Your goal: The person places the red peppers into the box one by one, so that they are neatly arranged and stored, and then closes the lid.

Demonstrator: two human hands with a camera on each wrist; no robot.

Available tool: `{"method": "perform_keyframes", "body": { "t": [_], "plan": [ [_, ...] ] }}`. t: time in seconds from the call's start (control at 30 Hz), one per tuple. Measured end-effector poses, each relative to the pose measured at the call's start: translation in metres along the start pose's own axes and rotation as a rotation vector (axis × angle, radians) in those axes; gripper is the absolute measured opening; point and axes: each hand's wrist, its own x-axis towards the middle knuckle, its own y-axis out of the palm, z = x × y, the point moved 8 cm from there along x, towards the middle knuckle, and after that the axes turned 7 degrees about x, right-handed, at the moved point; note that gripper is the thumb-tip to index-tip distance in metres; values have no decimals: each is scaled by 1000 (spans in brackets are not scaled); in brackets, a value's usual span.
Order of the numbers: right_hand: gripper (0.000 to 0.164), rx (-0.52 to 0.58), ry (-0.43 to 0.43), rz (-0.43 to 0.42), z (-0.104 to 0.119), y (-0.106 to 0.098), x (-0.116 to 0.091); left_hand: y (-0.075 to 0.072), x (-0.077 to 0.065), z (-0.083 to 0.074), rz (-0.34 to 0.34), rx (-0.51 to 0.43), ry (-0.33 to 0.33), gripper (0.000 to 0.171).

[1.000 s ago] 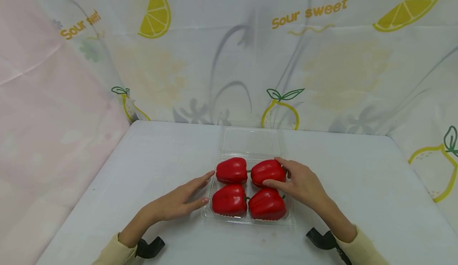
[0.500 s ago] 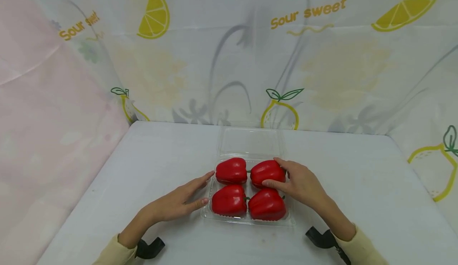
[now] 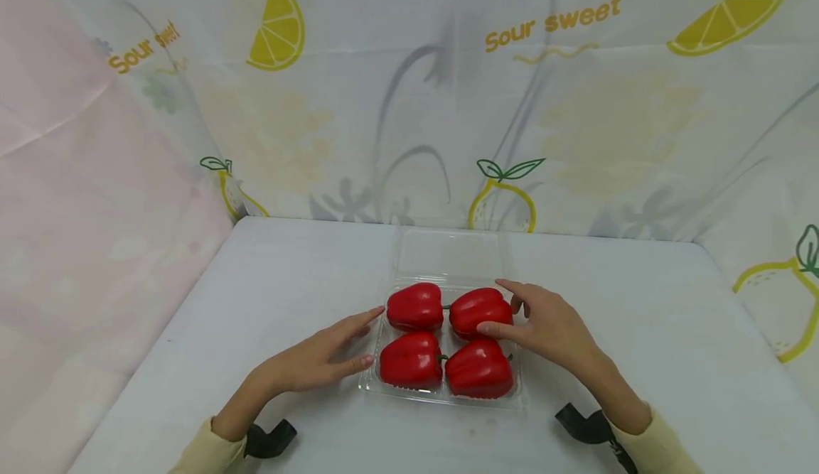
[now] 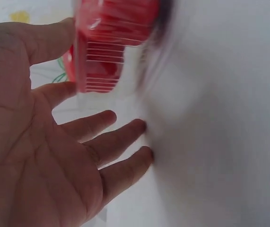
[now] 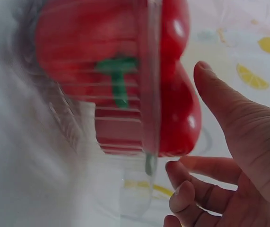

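A clear plastic clamshell container [image 3: 366,383] lies on the table with several red bell peppers in it, two by two. Its lid [image 3: 451,254] is folded back, away from the person. At the left rim, my left hand [image 3: 313,364] touches with thumb and index fingertips, its fingers extended. The other fingers hang below the rim in the left wrist view. My right hand [image 3: 552,323] hovers at the back-right bell pepper [image 3: 478,308], holding nothing. In the right wrist view a gap shows between the thumb [image 5: 210,80] and that pepper, and the other fingers are loosely bent.
A white cloth-covered table [image 3: 269,268] extends around the container. Behind it hangs a lemon-print curtain [image 3: 409,104], with a pinkish cloth [image 3: 96,211] along the left side. Black curved wrist mounts [image 3: 270,440] show under both forearms.
My right hand has drawn slightly right, letting go of the back-right bell pepper as its fingertips lift off. The left hand stays at the container's rim.
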Motion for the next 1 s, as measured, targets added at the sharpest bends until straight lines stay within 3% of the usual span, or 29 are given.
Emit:
{"method": "perform_keyframes", "body": {
  "t": [0.13,0.3,0.43,0.67,0.8,1.0],
  "plan": [
    [71,31,-27,-52,-4,-12,-1,-7,5,-4,-18,-75,59,72],
    [63,76,-50,-88,-12,-22,5,-21,10,-4,-102,-180,82,62],
    [56,114,-50,-106,-23,-26,13,-32,25,0,-173,-224,50,58],
    [48,177,-31,-133,-39,-31,32,-40,64,12,-245,-344,-49,60],
    [51,217,4,-105,-44,-30,39,-42,81,21,-284,-420,-108,61],
    [69,312,122,-29,-58,-22,49,-49,99,30,-334,-517,-165,62]
  ]
}}
